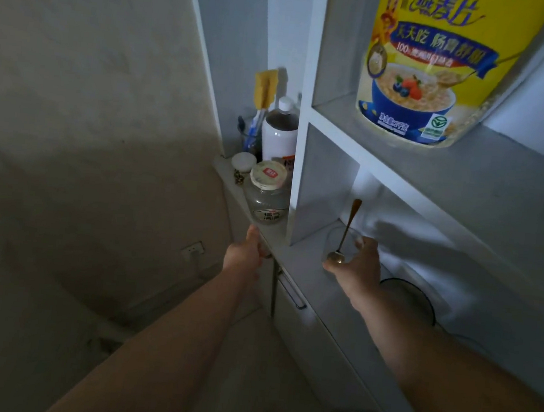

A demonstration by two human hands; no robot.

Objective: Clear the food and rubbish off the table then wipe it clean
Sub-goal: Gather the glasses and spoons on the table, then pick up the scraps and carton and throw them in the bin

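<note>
A white shelf unit (303,142) fills the right side. In its lower compartment stands a clear glass (337,242) with a metal spoon (348,228) leaning in it. My right hand (358,264) grips this glass from the near side, fingers curled round it. My left hand (248,248) holds the front edge of the counter ledge (271,235), thumb on top. A big yellow oatmeal tub (443,66) stands on the shelf above.
On the ledge at the left stand a clear jar with a white lid (267,188), a white bottle (281,130), a small lidded pot (243,163) and a cup of brushes (254,131). A dark-rimmed bowl (411,295) sits by my right forearm. A drawer handle (292,294) lies below.
</note>
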